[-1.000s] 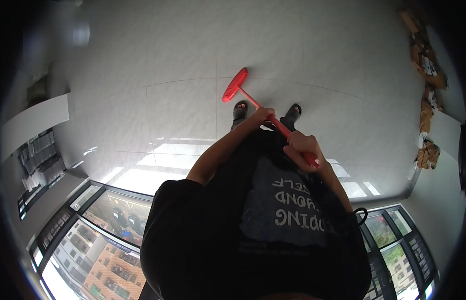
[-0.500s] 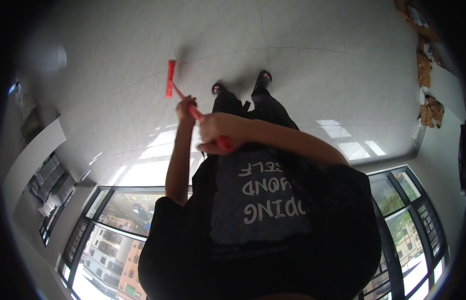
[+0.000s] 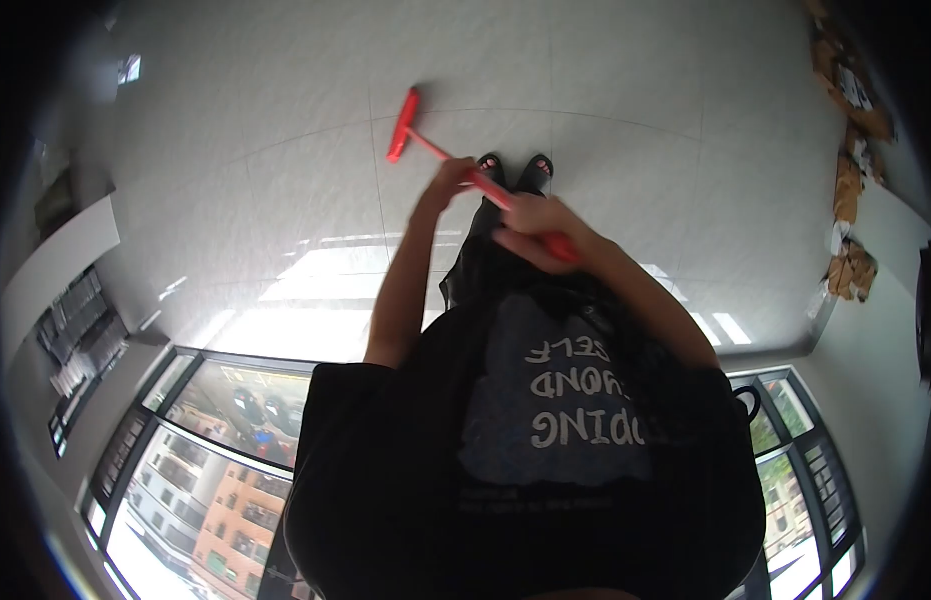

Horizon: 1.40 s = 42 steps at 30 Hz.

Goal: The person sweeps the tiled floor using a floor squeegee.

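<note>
A red floor mop [image 3: 404, 125] with a narrow T-shaped head reaches out ahead of me; what its underside is made of does not show. Its head is at the grey tiled floor [image 3: 286, 190], a little left of my feet. Lower on the handle, my left hand [image 3: 453, 182] is wrapped round the pole. My right hand [image 3: 544, 225] grips it nearer my body, close to the thick red end of the handle. The pole slants from the head back toward my right side.
My feet in black sandals [image 3: 539, 167] stand side by side behind the mop head. Torn brown cardboard [image 3: 852, 270] lies along the right wall. Tall windows [image 3: 221, 470] are behind me, and a white ledge [image 3: 71, 250] juts out at left.
Both hands and the mop have shifted right in view, and the head now tilts the other way. My left foot has come closer to the right one.
</note>
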Each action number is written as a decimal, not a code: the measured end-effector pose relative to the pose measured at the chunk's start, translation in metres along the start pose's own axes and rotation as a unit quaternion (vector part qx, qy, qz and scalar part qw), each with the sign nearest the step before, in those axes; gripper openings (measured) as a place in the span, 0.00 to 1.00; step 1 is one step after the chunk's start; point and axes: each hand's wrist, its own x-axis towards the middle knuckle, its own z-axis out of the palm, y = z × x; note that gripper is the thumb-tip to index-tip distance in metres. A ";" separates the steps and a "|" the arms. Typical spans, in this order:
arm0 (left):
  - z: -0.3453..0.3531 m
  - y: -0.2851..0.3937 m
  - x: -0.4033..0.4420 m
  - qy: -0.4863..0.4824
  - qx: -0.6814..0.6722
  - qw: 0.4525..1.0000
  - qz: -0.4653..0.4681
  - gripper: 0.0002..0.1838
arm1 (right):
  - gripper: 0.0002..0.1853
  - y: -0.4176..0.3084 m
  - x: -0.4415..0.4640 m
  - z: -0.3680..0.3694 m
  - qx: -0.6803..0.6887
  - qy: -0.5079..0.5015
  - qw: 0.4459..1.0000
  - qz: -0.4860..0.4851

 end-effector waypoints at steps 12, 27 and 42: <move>0.067 0.041 -0.026 0.241 0.005 0.963 0.124 0.08 | 0.15 -0.045 0.020 -0.037 0.085 0.062 0.991 -0.081; 0.040 0.012 0.062 0.265 -0.039 0.960 -0.083 0.07 | 0.09 0.083 -0.009 -0.028 0.185 0.070 0.980 -0.033; 0.293 -0.028 0.077 0.195 -0.060 0.979 0.009 0.09 | 0.17 0.005 -0.179 -0.174 0.174 0.154 0.972 -0.029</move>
